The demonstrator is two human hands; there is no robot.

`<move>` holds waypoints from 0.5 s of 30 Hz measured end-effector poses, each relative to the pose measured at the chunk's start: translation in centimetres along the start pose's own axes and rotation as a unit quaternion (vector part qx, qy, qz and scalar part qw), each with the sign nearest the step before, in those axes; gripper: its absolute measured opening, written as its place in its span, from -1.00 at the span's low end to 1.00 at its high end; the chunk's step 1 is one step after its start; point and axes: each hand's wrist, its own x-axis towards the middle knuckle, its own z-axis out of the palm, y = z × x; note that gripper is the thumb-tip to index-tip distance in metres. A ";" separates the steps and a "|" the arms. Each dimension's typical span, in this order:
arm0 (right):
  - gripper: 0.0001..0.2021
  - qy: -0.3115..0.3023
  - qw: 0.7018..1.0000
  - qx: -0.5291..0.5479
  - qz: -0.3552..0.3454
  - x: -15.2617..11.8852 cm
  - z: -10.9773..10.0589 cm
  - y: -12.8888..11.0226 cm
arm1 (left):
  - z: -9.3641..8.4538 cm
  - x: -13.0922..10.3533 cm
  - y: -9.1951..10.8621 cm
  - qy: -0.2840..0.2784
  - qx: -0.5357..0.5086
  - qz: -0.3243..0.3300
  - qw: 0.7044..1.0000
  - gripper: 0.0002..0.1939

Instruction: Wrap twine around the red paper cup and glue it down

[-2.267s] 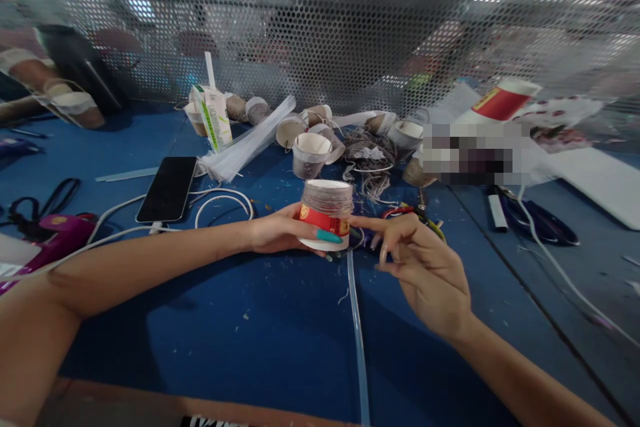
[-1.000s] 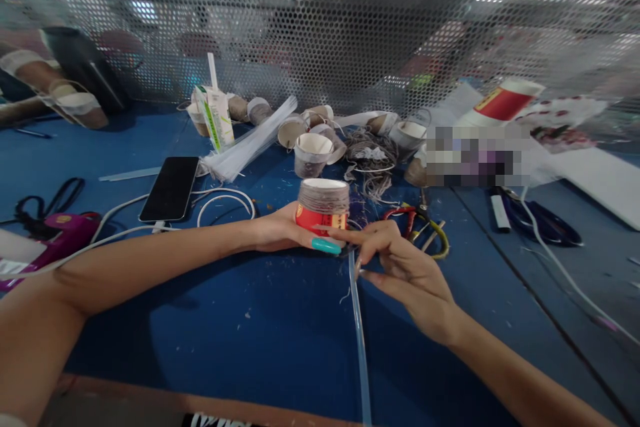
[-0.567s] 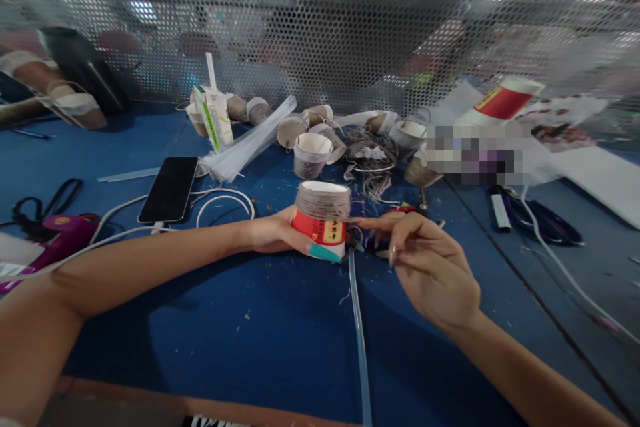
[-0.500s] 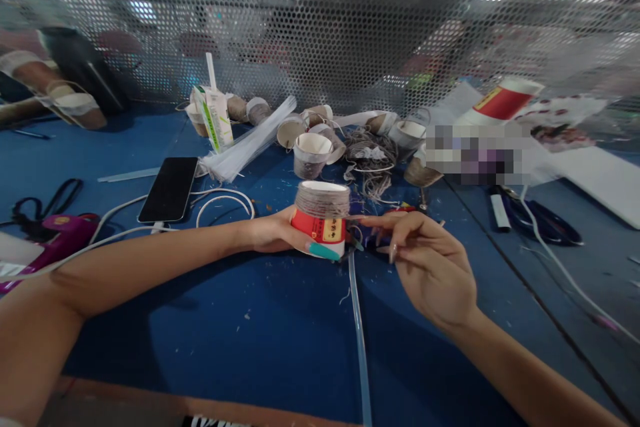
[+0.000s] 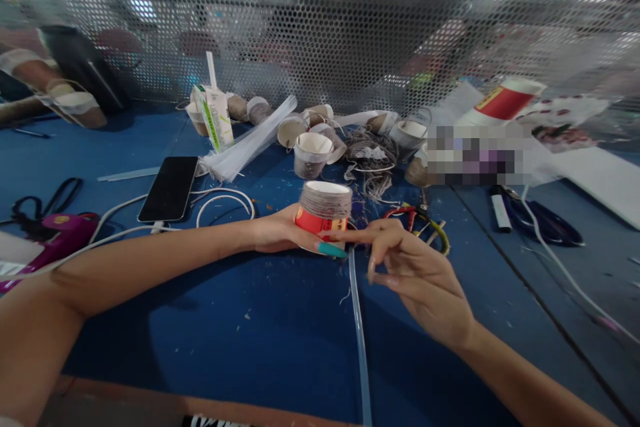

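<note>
A paper cup [image 5: 325, 217] stands upright in my left hand [image 5: 285, 230], whose fingers wrap round its side from the left, with a long teal thumbnail across the front. Grey twine is wound in rows round the cup's upper part. Below it shows the red printed band. Reaching in from the right, my right hand [image 5: 420, 273] has its index finger stretched over the cup's lower front. Its other fingers are bent and apart from the index finger, and I make out nothing held in them. Just below the cup, a clear plastic stick [image 5: 357, 333] lies toward me.
Behind are several twine-wrapped cups [image 5: 313, 153], a heap of grey twine [image 5: 371, 150] and white strips [image 5: 250, 143]. A phone [image 5: 169, 189] with its cable and a purple glue gun [image 5: 65, 233] lie left. Red-and-yellow-handled scissors [image 5: 440, 237] lie behind my right hand; a marker [image 5: 500, 210] is farther right.
My right hand has moved left, bringing its index finger across the cup's front. The cup has turned and shifted slightly right in my left hand. More of the scissors shows.
</note>
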 end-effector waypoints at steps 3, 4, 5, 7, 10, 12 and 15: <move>-0.86 -0.011 1.000 0.004 0.011 -0.1 0.1 0.1 | 0.2 0.0 0.1 0.018 -0.004 0.012 1.000 -0.47; -0.86 -0.007 1.000 0.007 0.008 -0.1 0.1 0.1 | 0.2 0.0 0.0 0.023 -0.004 0.015 1.000 -0.47; -0.85 0.002 1.000 0.007 0.005 -0.1 0.1 0.2 | 0.2 0.0 0.0 0.027 -0.002 0.016 1.000 -0.47; -0.86 0.019 1.000 0.000 -0.002 -0.1 0.0 0.4 | 0.3 0.1 0.0 0.029 0.003 0.015 0.999 -0.48; -0.89 0.016 0.997 -0.061 -0.040 -0.2 -0.1 0.5 | 0.4 0.1 0.1 0.026 -0.001 0.013 1.000 -0.49; -0.88 -0.006 0.988 -0.137 -0.071 -0.3 -0.2 0.4 | 0.6 0.2 0.3 0.026 -0.002 0.016 1.000 -0.50; -0.81 -0.016 0.965 -0.240 -0.105 -0.3 -0.2 0.2 | 0.8 0.2 0.4 0.028 -0.003 0.019 0.999 -0.50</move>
